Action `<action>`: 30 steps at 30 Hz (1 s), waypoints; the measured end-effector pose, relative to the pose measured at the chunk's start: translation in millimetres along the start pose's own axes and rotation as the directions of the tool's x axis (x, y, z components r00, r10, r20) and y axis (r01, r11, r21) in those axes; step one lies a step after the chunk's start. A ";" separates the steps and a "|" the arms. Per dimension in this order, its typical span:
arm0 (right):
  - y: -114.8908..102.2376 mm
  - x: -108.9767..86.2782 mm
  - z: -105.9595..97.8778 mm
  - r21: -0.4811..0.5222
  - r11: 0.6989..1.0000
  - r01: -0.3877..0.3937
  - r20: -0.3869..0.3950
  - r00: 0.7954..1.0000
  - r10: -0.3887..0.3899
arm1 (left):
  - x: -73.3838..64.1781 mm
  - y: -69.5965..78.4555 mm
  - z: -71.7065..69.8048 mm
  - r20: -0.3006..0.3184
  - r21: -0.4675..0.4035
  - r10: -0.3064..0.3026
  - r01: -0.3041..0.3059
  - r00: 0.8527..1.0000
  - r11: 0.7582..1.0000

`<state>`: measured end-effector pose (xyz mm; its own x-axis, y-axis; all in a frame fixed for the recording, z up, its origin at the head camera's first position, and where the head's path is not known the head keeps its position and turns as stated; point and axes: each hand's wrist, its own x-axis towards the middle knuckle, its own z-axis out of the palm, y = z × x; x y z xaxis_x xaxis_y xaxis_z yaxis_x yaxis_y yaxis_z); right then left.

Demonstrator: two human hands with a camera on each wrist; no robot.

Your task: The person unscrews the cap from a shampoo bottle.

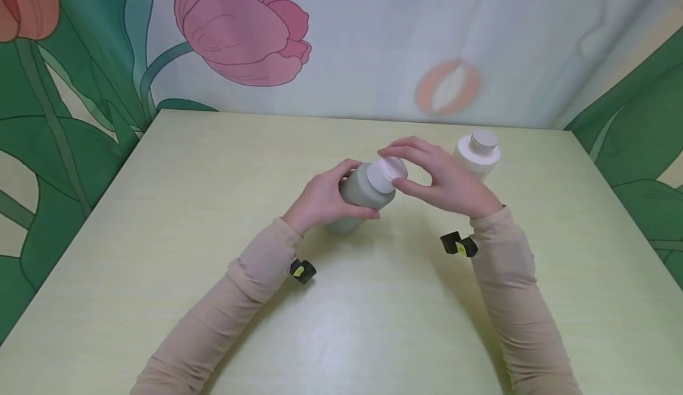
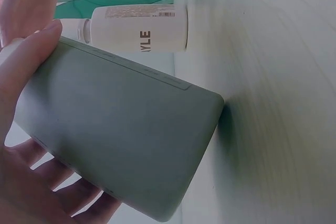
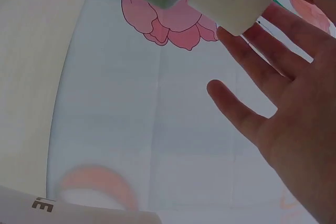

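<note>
Head view puts the grey-green bottle near the middle of the surface, rather closer to the far edge than the near one, tilted with its top leaning toward the far right corner. As far as progress can be judged, the grip is made and the cap has not come away: it sits over the neck, close against the shoulder (whether it is loose or tight, I cannot tell). Any parting of cap and bottle is therefore not yet done. The left hand is wrapped round the body, thumb on one side and fingers on the other; the right hand pinches the cap between thumb and fingertips, with the little finger standing clear in the right wrist view. A white bottle stands upright near the far edge, toward the far right corner, its own cap on and no hand holding it

Both bottles look like plastic. The green one is matte and smooth, with rounded bottom corners and flattish sides; its cap is white, smooth-walled and short. The white one is a plain cylinder with dark lettering and a barcode. The surface is pale yellow with a faint wood-like grain, and a soft flower-printed cloth hangs beyond its far edge
</note>
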<state>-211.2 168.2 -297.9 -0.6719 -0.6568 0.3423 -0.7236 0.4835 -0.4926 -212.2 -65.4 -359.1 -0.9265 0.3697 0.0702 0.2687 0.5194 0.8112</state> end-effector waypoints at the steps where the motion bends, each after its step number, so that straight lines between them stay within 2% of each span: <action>1: 0.3 -0.7 0.2 0.008 1.000 0.006 0.007 1.000 -0.006 | 0.0 -0.4 0.5 0.000 0.004 0.000 0.000 1.000 1.000; 7: -0.6 -3.7 0.6 0.023 1.000 0.009 0.031 0.999 -0.010 | -1.0 -0.9 2.1 0.001 0.011 -0.003 0.003 1.000 1.000; 13: -0.4 -2.9 1.7 -0.025 0.999 -0.021 -0.028 0.999 0.021 | -1.9 0.7 3.4 0.000 0.011 -0.014 0.014 1.000 1.000; 16: 1.0 -2.7 1.6 -0.025 1.000 0.003 -0.042 0.999 -0.004 | -1.6 1.2 3.4 0.000 0.010 -0.016 0.016 1.000 1.000; 22: 2.0 -3.1 -0.1 -0.003 0.998 0.066 0.007 0.998 -0.066 | -1.9 1.5 0.7 -0.006 0.008 -0.017 0.017 1.000 1.000; 30: -0.3 -2.1 -2.1 0.014 1.000 -0.014 -0.003 1.000 0.015 | -2.3 2.8 -0.2 -0.001 0.002 -0.011 0.011 1.000 1.000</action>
<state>-209.9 170.7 -296.8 -0.6827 -0.6482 0.3373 -0.7115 0.4848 -0.5086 -209.3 -64.9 -356.8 -0.9297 0.3629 0.0620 0.2590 0.5249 0.8108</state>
